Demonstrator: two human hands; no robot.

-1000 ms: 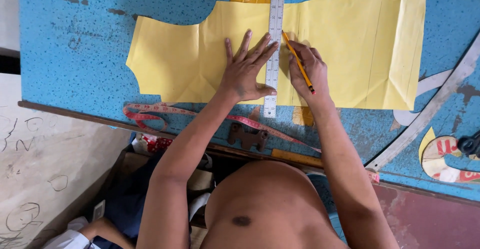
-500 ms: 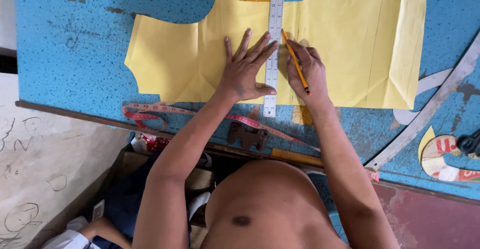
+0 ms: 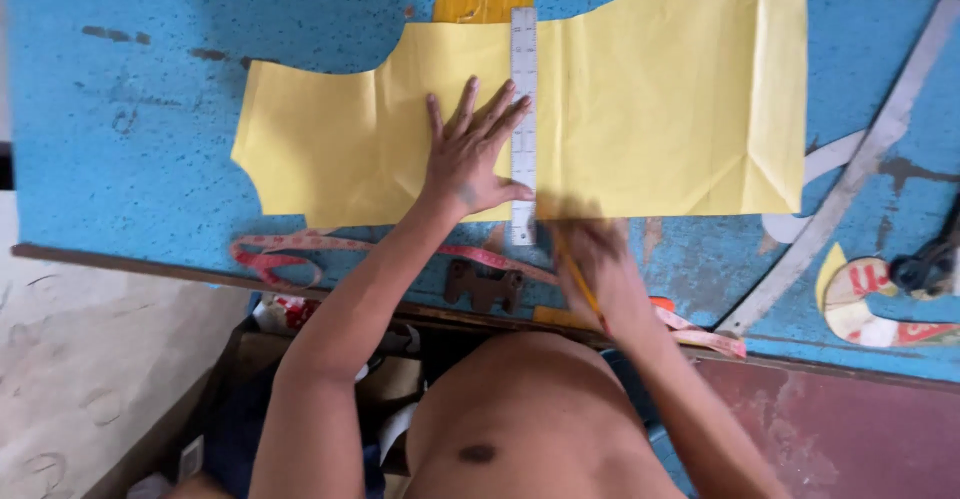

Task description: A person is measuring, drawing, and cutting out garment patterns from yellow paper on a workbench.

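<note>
A yellow paper pattern piece (image 3: pixel 660 109) lies flat on the blue speckled table (image 3: pixel 130 69). A grey metal ruler (image 3: pixel 523 69) stands across it, running away from me. My left hand (image 3: pixel 470 154) presses flat on the paper with spread fingers, its fingertips against the ruler's left edge. My right hand (image 3: pixel 590 259), blurred by motion, is at the near end of the ruler by the paper's lower edge and grips a yellow pencil (image 3: pixel 580 284).
A pink measuring tape (image 3: pixel 300 249) trails along the table's near edge. A long metal straightedge (image 3: pixel 850 174) lies diagonally at right, next to a curved white and red template (image 3: pixel 870 304) and black scissors (image 3: pixel 930 259). A small dark metal piece (image 3: pixel 485 284) sits near my body.
My right hand with the pencil has slid down along the ruler toward me, from mid-paper to the paper's near edge. My left hand has stayed pressed on paper and ruler.
</note>
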